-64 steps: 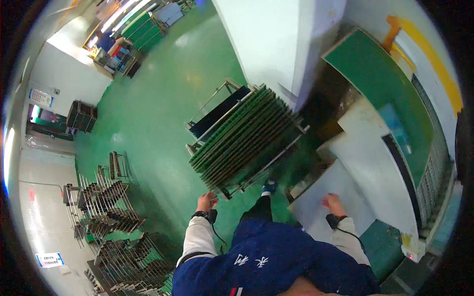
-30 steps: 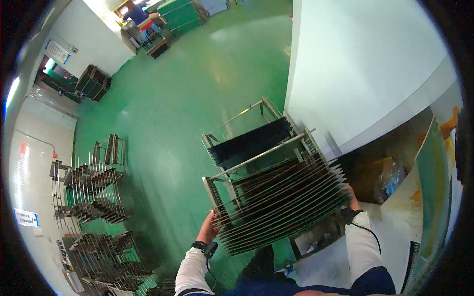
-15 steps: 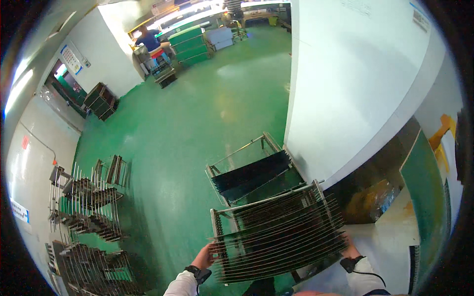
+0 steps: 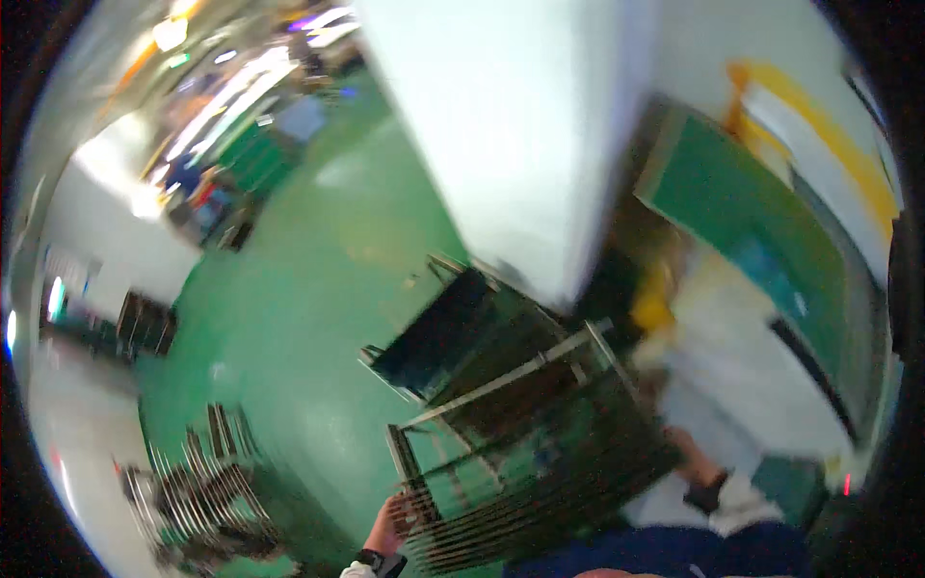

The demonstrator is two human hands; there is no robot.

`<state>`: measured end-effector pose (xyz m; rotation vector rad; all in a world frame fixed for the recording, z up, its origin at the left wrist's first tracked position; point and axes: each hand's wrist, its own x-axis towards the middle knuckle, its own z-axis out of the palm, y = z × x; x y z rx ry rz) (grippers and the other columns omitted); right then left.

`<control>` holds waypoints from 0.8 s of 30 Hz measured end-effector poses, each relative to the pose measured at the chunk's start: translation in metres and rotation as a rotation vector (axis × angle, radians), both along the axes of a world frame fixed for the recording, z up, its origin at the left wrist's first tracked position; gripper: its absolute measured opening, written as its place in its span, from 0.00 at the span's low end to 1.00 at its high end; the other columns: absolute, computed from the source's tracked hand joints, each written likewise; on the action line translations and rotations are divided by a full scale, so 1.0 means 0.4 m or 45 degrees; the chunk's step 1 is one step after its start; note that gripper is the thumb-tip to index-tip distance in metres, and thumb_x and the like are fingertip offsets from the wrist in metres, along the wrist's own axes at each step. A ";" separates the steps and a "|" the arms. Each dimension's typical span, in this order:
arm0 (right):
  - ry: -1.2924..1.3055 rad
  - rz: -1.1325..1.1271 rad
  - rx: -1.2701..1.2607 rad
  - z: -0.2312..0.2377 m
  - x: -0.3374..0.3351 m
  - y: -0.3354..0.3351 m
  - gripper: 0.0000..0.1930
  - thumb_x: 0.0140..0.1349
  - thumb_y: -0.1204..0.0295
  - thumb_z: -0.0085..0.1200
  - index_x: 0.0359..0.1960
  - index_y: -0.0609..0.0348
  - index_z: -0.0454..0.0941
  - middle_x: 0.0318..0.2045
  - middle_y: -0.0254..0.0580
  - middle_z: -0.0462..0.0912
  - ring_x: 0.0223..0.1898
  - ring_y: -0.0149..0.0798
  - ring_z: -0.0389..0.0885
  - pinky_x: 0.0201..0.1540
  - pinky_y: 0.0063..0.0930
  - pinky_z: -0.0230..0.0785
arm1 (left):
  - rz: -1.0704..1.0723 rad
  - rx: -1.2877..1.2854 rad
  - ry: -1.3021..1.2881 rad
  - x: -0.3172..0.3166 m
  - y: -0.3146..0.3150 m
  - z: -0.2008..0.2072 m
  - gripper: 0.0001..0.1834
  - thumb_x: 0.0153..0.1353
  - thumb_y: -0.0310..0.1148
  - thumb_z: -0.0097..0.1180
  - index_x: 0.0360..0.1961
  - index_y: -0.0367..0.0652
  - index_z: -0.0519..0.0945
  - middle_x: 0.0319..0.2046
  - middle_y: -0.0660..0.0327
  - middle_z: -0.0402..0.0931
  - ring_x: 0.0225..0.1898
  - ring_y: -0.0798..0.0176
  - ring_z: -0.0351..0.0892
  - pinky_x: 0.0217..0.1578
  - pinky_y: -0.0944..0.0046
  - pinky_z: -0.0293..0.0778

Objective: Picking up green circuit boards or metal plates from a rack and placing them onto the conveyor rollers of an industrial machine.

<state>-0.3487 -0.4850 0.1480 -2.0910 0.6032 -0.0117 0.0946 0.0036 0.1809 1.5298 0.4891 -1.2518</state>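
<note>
A metal-framed rack (image 4: 564,477) full of thin dark sheets in close rows lies in front of me, blurred by motion. My left hand (image 4: 391,525) is closed on its left side, fingers wrapped at the sheet ends. At the opposite end my right hand (image 4: 692,457) grips the right side, with its fingertips partly hidden behind the rack. Both wrists wear dark bands. Just beyond the rack stands another metal rack (image 4: 434,332) holding a dark panel.
A white wall corner (image 4: 520,193) rises beyond the racks. On the right are a green board (image 4: 742,202) and a pale surface (image 4: 742,366). Several metal racks (image 4: 207,491) stand at the left on the green floor (image 4: 318,289). A dark crate (image 4: 147,323) and distant workbenches lie farther off.
My view has swung to the right, so the wall corner and racks appear tilted and shifted left. Both hands remain on the rack of sheets.
</note>
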 end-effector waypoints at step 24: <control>-0.060 -1.836 0.675 -0.199 -1.138 0.665 0.15 0.73 0.59 0.57 0.46 0.59 0.82 0.41 0.40 0.85 0.38 0.37 0.83 0.40 0.37 0.78 | -1.006 -0.185 0.038 -0.571 -0.814 -0.140 0.20 0.74 0.48 0.57 0.58 0.48 0.79 0.44 0.62 0.82 0.45 0.60 0.83 0.49 0.52 0.85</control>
